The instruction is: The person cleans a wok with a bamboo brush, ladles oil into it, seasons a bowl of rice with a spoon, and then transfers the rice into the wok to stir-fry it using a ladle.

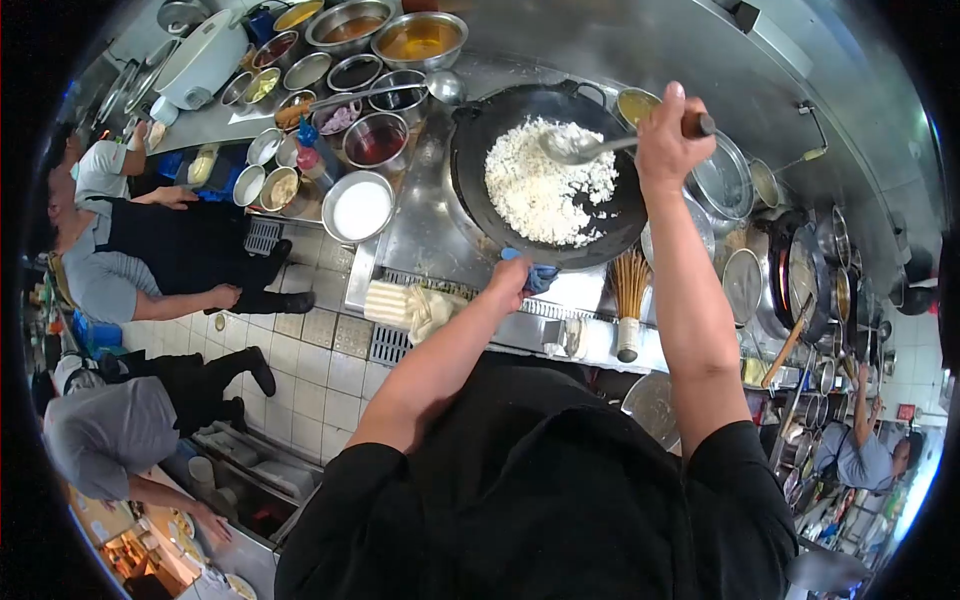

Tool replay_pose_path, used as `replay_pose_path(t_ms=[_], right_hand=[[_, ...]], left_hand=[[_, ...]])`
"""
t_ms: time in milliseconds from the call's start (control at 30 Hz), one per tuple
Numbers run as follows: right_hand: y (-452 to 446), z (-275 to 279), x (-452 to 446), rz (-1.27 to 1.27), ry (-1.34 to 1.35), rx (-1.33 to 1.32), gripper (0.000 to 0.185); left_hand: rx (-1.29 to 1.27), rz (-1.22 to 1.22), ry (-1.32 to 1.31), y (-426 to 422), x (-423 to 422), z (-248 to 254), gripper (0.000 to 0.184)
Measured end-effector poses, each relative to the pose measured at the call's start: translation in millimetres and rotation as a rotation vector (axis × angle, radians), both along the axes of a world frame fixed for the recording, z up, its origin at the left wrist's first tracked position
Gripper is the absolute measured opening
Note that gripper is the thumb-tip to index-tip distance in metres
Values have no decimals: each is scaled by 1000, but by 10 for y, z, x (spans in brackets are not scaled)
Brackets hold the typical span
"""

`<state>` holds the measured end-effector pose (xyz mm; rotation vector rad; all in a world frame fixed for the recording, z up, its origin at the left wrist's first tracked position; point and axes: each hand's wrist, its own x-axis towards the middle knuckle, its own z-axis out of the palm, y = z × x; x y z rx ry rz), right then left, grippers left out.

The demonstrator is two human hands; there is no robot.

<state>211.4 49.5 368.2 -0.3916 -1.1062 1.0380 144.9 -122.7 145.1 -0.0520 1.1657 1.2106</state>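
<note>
White rice lies spread in a large black wok on the steel stove. My left hand is closed round a blue cloth at the wok's near rim. Up at the right, my right hand grips the wooden handle of a metal ladle, whose bowl rests at the rice. A second ladle lies across the bowls left of the wok. Below the wok's right side is a bamboo brush.
Metal bowls of sauces and a bowl of white granules stand at the left. Folded cloths lie on the near edge. Strainers and another wok are at the right. Co-workers stand at the left, another at the far right.
</note>
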Motion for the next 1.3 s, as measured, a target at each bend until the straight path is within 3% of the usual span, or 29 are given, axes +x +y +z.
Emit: replay_pose_path(t_ms=[100,167,267,300,333,400,533,633,733,800,867,933,1000,1067,1200,1300], right_hand=[[230,-295,-132,-122,-160,15,35],[278,-252,-165,-141,-347,43,34],[271,48,-116,-196,-422,-11,33],[223,154,-63,-243,-426,113,33],[141,269,37,-98,-280,-52,31],[-3,357,128,-82,-310,-92,31],[-77,-232,175,-246,-385,4,31],[-1,-198,134,-192,-293,11,33],[299,-23,131,-295,-296,99,31],[499,-2,31,-139,-116,65,31],[609,-91,-43,-208,-167,2,31],[660,-43,-99,-324,-552,94,28],[629,62,-193,-252,-556,1,27],[662,87,-265,-196,-326,-92,26],[817,-65,-515,-192,-177,58,30],[834,-90,-534,-215,-394,110,30]], left_hand=[[26,47,-11,13,-8,-10,21],[41,51,-34,71,-27,-27,21],[25,55,-38,20,-13,-87,20],[11,60,-19,40,-8,-110,19],[3,66,-44,34,34,-164,19],[-10,37,-46,56,-4,-226,19],[-45,72,-51,12,13,163,18],[-13,50,-30,63,-17,31,17],[5,18,-16,64,-9,-112,18],[7,-3,-24,22,1,-126,20],[21,20,-25,32,6,-55,21],[36,28,-42,91,-24,-157,22],[39,22,-56,67,-23,-279,22],[43,54,-39,63,14,-258,20],[-51,122,-16,88,39,-276,12],[-65,149,7,111,52,-367,12]])
